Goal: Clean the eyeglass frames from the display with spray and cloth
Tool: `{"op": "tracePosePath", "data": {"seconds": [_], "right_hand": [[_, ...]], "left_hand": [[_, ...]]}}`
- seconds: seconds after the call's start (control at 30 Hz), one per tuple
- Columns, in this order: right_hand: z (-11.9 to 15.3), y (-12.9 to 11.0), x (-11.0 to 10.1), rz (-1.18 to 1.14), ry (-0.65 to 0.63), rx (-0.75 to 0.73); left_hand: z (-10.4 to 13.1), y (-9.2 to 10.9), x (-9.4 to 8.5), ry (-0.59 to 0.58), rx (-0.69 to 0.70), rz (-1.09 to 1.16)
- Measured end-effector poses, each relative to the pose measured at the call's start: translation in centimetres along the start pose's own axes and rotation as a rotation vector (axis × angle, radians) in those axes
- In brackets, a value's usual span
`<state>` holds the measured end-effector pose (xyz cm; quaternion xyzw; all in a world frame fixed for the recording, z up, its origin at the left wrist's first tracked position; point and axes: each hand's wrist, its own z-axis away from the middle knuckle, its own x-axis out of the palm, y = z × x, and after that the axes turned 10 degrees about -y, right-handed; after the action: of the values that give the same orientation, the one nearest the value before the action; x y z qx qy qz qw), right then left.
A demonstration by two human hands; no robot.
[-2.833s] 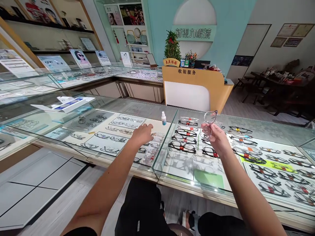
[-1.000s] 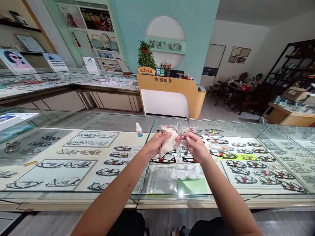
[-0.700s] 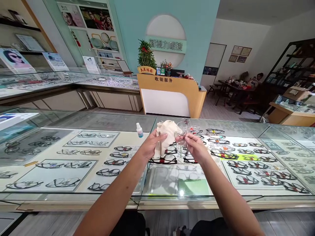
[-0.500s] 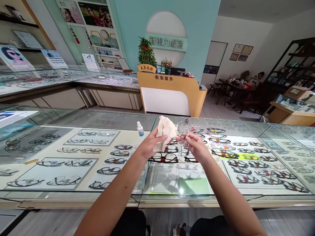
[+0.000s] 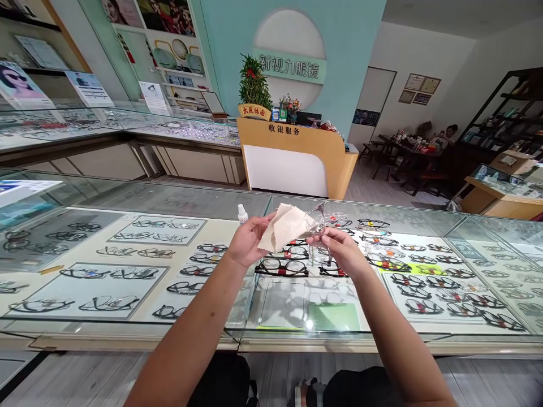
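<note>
My left hand (image 5: 249, 240) grips a cream cleaning cloth (image 5: 285, 227) with a zigzag edge, spread out to the right of the fingers. My right hand (image 5: 339, 246) pinches a pair of thin-rimmed eyeglasses (image 5: 321, 217), held turned on end above the glass counter. The cloth's right corner reaches the upper lens; whether it touches the front or back of the lens I cannot tell. Just behind my left hand stands a small white spray bottle (image 5: 242, 215), its lower part hidden by the hand.
Under the glass of the display counter (image 5: 271, 339) lie rows of eyeglasses (image 5: 282, 267) on trays. A yellow pencil-like stick (image 5: 51, 269) lies at left. Beyond the counter stand a wooden cashier desk (image 5: 292, 138) and, at far right, a seated person (image 5: 447, 138) at a table.
My left hand has shifted left and turned, and the cloth has gone from bunched upright to spread toward the eyeglasses. My right hand still holds the eyeglasses. The view has tilted slightly.
</note>
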<state>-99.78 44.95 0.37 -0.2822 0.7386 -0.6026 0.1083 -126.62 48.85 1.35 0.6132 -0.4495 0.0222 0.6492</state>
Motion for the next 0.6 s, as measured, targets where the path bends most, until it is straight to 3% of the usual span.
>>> {"op": "tracePosePath", "data": {"seconds": [0.43, 0.6], "right_hand": [[0.0, 0.1, 1.0, -0.061, -0.030, -0.017], [0.0, 0.1, 1.7, -0.088, -0.019, -0.021]], "left_hand": [[0.2, -0.6, 1.4, -0.055, -0.001, -0.156], [-0.2, -1.5, 0.9, 0.082, 0.004, -0.093]]}}
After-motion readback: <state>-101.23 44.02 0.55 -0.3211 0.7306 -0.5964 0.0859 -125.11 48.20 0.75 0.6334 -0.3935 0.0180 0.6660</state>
